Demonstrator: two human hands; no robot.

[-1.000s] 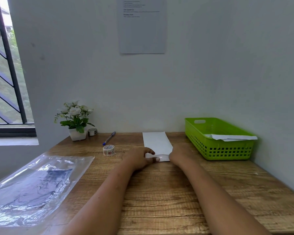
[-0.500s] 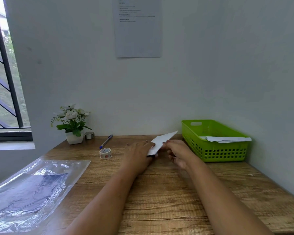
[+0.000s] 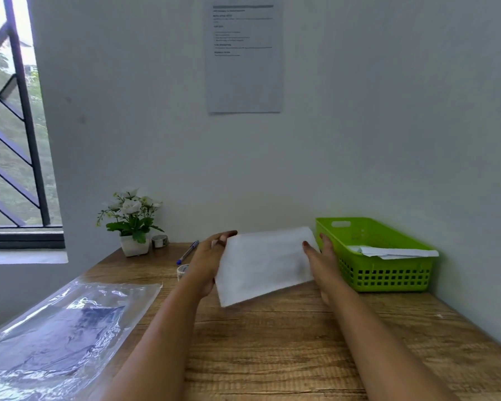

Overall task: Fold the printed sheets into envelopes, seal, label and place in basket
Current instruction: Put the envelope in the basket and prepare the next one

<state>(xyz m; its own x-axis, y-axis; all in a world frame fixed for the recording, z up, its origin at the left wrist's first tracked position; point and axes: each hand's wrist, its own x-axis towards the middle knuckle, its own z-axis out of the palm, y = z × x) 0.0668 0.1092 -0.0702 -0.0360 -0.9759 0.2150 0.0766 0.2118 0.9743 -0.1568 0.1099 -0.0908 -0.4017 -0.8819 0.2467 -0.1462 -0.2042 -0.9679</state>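
Observation:
A white envelope (image 3: pixel 265 263) is held up off the wooden desk, its flat face turned toward me and slightly tilted. My left hand (image 3: pixel 207 261) grips its left edge, fingers behind the paper. My right hand (image 3: pixel 323 257) holds its right edge, thumb on the front. The green plastic basket (image 3: pixel 388 273) stands just right of my right hand, with white folded papers (image 3: pixel 394 251) lying in it. A small tape roll (image 3: pixel 182 270) sits on the desk, partly hidden by my left wrist. A blue pen (image 3: pixel 188 252) lies behind it.
A clear plastic sleeve (image 3: pixel 61 331) with something dark inside lies at the desk's left front. A potted white flower (image 3: pixel 132 224) and a second small roll (image 3: pixel 160 241) stand at the back left by the wall. A printed sheet (image 3: pixel 243 59) hangs on the wall. The window is at left.
The envelope lay flat on the desk under both hands a second ago. Both hands have lifted it and turned it so its broad face points at me.

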